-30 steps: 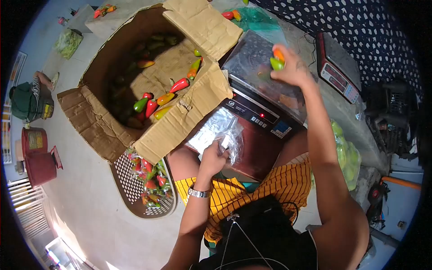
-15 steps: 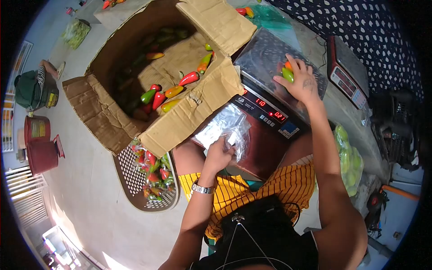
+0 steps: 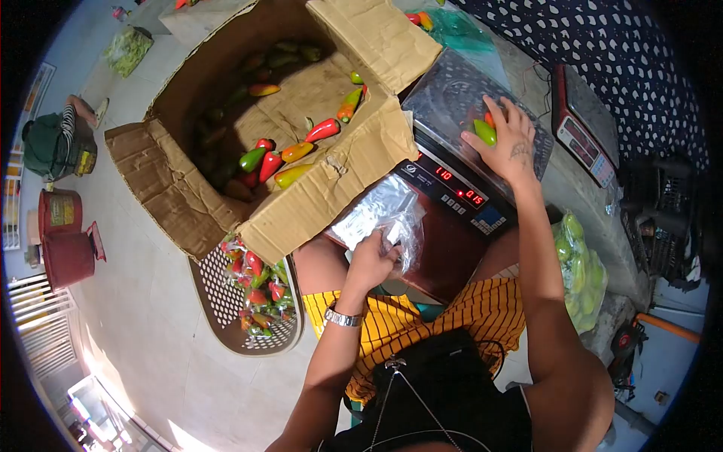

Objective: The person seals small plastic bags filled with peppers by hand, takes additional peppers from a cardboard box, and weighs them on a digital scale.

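My right hand [image 3: 512, 147] is over the metal pan [image 3: 444, 94] of a digital scale, its fingers curved round some peppers. A green pepper [image 3: 484, 132] shows between thumb and fingers, with a bit of red-orange behind it; the rest is hidden. The scale's red display [image 3: 459, 186] reads 1.10 and 0.15. My left hand [image 3: 372, 262] grips clear plastic bags [image 3: 388, 215] lying against the scale's near side. To the left, a cardboard box [image 3: 301, 197] holds red, orange and green peppers [image 3: 324, 129].
A plastic basket [image 3: 222, 301] of bagged peppers stands below the box. Another scale [image 3: 580, 139] is at the right, and a bag of green produce [image 3: 578, 271] lies beside my right arm. Farther left, a person in green [image 3: 51, 147] is near red containers [image 3: 66, 233].
The lower reading on the scale has dropped from 0.21 to 0.15. My right hand has shifted slightly around the peppers; my left hand stays on the plastic bags. The view has moved a little.
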Tool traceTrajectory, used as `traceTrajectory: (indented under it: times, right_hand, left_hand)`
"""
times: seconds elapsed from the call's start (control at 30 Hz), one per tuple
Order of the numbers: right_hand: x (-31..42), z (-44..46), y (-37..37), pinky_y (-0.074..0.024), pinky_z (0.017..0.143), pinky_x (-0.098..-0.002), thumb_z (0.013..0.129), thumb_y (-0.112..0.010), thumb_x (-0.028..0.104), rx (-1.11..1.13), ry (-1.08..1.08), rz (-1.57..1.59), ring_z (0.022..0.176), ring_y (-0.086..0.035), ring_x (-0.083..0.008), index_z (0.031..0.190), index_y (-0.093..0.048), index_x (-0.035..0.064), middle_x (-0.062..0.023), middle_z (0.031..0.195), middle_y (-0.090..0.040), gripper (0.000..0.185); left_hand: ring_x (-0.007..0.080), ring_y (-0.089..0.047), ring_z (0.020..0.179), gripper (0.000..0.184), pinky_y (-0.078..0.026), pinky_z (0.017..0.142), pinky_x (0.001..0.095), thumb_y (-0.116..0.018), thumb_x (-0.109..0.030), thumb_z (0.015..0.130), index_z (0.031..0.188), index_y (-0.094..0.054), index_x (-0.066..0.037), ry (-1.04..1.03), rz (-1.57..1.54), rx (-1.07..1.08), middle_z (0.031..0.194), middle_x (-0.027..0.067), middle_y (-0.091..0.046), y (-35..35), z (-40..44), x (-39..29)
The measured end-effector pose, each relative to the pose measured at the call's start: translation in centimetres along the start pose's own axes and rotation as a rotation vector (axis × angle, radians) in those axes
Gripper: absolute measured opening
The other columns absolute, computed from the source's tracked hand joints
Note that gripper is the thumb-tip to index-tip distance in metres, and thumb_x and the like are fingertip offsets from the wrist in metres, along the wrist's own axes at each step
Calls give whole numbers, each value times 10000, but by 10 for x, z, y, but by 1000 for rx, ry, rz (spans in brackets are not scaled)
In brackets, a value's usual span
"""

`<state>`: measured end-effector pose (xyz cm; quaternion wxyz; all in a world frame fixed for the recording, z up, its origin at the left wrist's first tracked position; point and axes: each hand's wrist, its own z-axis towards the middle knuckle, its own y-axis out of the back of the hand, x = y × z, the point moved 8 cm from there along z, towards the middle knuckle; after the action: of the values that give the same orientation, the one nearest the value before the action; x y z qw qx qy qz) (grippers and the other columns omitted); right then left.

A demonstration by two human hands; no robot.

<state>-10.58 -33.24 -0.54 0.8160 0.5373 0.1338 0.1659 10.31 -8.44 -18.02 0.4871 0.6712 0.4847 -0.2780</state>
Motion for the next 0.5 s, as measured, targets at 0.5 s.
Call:
traceTrajectory:
  times: [0.5]
  right_hand:
    - [424,75,-72,-437,1105,-472,731,-834,263,622,1056,330,1328,-512,-375,1490,-490,176,-155,1433,-540,838]
  left_hand:
    - [459,-686,842,466,-535,749,489,-773,-245,867,1181,-599,51,-9,-33,-15,853,277,-688,6,-3,-10]
